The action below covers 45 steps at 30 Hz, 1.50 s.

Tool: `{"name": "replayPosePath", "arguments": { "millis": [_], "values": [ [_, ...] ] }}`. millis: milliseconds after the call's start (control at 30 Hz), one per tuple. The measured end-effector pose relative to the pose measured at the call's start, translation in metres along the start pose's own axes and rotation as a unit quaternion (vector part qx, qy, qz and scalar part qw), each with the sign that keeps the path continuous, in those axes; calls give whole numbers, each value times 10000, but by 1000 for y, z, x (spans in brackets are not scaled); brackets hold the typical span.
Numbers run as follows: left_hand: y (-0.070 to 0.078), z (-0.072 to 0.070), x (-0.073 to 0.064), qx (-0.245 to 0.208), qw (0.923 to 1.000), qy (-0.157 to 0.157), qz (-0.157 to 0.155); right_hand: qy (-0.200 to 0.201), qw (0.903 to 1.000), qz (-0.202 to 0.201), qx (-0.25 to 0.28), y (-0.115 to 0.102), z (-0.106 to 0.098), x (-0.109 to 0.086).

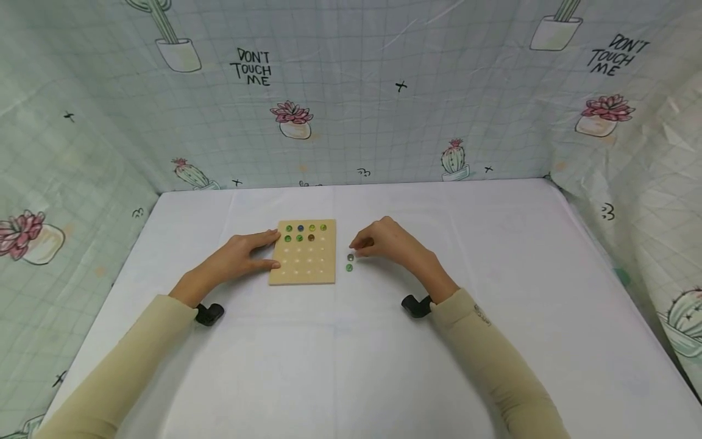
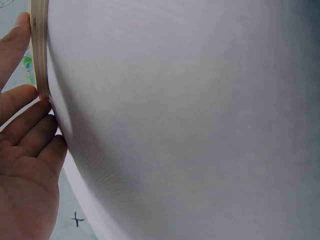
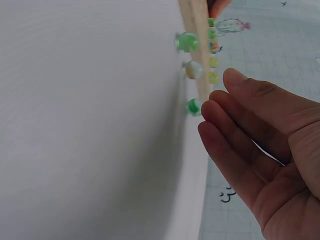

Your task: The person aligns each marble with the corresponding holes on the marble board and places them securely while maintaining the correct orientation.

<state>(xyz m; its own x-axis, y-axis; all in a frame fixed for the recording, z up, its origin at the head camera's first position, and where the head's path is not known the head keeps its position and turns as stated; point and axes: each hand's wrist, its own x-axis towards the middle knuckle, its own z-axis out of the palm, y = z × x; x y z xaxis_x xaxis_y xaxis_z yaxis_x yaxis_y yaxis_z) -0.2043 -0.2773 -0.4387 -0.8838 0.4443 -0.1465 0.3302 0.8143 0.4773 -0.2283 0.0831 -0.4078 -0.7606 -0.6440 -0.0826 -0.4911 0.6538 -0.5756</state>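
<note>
A square wooden board with rows of shallow dimples lies on the white table. Glass marbles fill its far row, and three more, including a brown marble, sit in the second row. My left hand touches the board's left edge, thumb and fingers spread along it. To the right of the board, two loose marbles stand in a short line: a greyish marble and a green marble. Over the far end of that line is my right hand; its fingertips are right at another green marble, thumb apart from the fingers.
The white cloth-covered table runs back to a patterned curtain, which also hangs at both sides. Small black wrist cameras, such as the black camera by the right sleeve, are worn on both wrists.
</note>
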Motion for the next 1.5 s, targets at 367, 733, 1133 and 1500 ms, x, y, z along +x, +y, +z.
{"name": "replayPosePath", "arguments": {
  "millis": [367,733,1133,1500],
  "values": [
    [-1,-6,2,-227,9991,-59,-360,62,10000,-39,-49,6,6,-5],
    [-3,-7,3,-402,9979,-69,-496,70,9999,-119,-102,7,13,4],
    [-6,-7,5,-508,9971,-113,-547,2,9997,-199,-120,10,13,11],
    [-5,-8,4,-495,9967,-139,-630,-75,9996,-232,-158,10,13,15]
  ]
}}
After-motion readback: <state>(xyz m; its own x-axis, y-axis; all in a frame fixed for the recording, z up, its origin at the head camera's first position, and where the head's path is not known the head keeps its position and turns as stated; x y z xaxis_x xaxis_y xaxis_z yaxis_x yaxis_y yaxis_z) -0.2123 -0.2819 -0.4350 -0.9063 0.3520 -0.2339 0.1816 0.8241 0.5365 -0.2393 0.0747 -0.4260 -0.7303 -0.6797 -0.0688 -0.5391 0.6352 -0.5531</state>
